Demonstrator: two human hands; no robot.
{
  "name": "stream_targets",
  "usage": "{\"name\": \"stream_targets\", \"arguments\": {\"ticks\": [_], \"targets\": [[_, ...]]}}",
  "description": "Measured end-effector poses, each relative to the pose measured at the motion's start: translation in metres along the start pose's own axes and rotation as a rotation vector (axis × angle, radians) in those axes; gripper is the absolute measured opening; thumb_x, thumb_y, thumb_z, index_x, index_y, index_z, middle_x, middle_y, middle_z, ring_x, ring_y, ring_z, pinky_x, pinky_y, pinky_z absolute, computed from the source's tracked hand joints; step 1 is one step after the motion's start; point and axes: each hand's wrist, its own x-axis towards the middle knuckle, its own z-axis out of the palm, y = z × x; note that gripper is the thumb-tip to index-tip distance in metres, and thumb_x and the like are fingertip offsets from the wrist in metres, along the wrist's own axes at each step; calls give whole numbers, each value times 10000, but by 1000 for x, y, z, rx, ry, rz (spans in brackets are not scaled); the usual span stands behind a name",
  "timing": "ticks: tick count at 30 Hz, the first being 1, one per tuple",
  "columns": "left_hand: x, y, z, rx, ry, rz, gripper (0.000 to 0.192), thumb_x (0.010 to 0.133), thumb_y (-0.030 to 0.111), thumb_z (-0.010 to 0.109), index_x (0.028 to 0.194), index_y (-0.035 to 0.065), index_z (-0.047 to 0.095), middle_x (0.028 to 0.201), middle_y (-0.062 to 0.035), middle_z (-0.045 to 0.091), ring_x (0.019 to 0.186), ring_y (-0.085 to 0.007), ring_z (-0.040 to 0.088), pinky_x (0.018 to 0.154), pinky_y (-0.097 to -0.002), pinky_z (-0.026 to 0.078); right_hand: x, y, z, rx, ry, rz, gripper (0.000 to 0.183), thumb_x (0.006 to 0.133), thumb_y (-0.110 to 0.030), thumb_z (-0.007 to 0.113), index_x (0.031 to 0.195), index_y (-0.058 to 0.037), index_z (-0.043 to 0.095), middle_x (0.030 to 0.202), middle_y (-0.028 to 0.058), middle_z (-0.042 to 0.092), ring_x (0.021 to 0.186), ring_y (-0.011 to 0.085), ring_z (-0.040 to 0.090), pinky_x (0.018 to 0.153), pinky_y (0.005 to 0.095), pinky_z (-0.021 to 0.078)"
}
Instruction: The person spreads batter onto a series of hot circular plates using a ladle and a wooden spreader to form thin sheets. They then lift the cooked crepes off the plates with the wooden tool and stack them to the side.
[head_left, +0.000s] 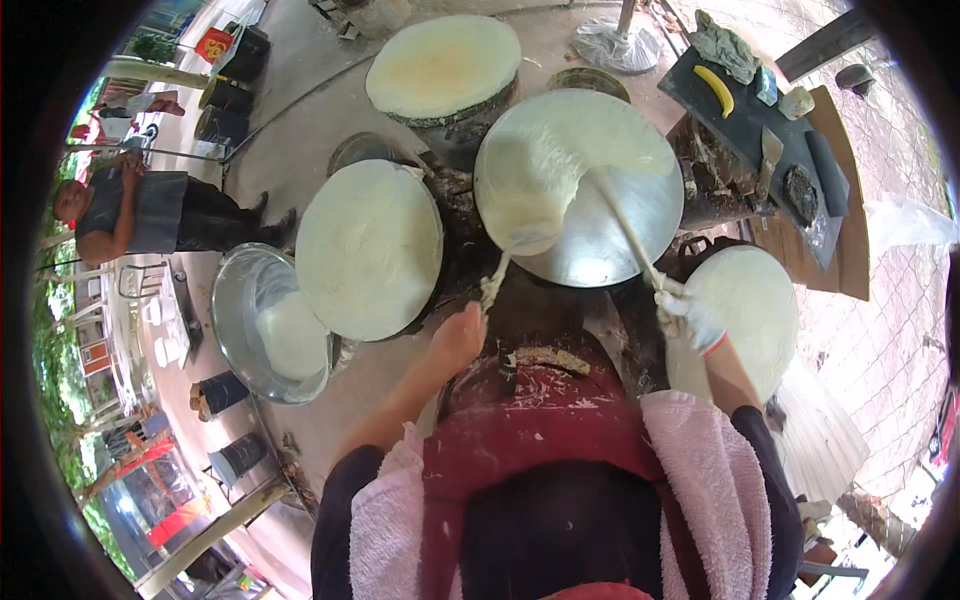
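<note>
A round metal griddle lies before me, its upper and left parts coated with pale batter. My left hand grips a cloth-wrapped handle; the tool's blurred end lies over the batter at the griddle's lower left. In a white glove, my right hand is closed on a long stick, whose far end rests at the edge of the batter. Left of the griddle stands a round plate covered with a pale flatbread. A steel basin beyond it holds pale batter.
Another batter-covered griddle is at the top, and a pale round lies at the right. A dark board bears a banana and a scraper. A person in an apron stands at the left. A wire fence is at the right.
</note>
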Motion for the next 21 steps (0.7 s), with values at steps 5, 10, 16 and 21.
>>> {"name": "stream_targets", "arguments": {"ticks": [5,10,16,21], "targets": [[17,-12,-58,-442,157,5,230,938,217,549,949,-12,530,696,-214,561,624,-346,579,555,-420,434,36,37,129,436,65,-57,238,872,-192,664,1064,-70,594,630,-35,489,449,71,427,394,208,345],[1,-55,-105,-804,254,-177,199,966,202,502,923,11,537,611,-41,489,481,-121,455,433,-281,361,110,22,275,245,255,-31,241,920,-349,567,1000,-123,551,617,-11,476,405,104,411,344,263,355],[-40,-125,-114,-968,181,-180,194,981,202,465,894,37,519,584,35,416,417,-39,365,366,-211,296,164,79,297,-247,905,-155,387,930,-376,488,1041,-20,591,944,265,631,951,436,580,841,447,435],[-74,-140,-127,-944,193,-279,171,986,191,451,906,53,510,585,47,404,438,-35,374,380,-205,305,121,78,271,252,916,-144,297,943,-344,512,847,-67,560,632,17,519,386,119,429,360,307,359]]}}
